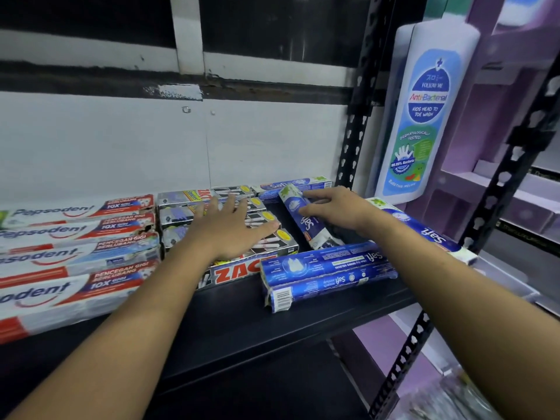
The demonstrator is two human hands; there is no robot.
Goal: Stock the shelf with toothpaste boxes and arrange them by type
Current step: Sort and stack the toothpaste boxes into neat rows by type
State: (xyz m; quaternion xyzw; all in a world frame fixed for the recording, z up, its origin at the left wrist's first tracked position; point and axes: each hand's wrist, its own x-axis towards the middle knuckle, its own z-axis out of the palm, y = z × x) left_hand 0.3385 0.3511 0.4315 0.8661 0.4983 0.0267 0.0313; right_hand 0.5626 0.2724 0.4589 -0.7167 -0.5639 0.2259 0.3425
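Left grip (230,234) lies flat, fingers apart, on ZACT boxes (235,275); right grip (336,209) clamps a Safi box (306,227).

- We see a shop: branded toothpaste boxes (75,256) in rows on a black steel shelf (242,313).
- Beside it, a purple display stand (488,116) with a body-wash sign (424,116).

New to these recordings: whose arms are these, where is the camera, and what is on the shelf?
No machine here: a person wears one camera on the head, looking down at their bare hands. On the black shelf lie three toothpaste brands: Pepsodent boxes left, Zact boxes in the middle, blue Safi boxes right. The left hand rests flat on the Zact boxes. The right hand grips one slanted Safi box.
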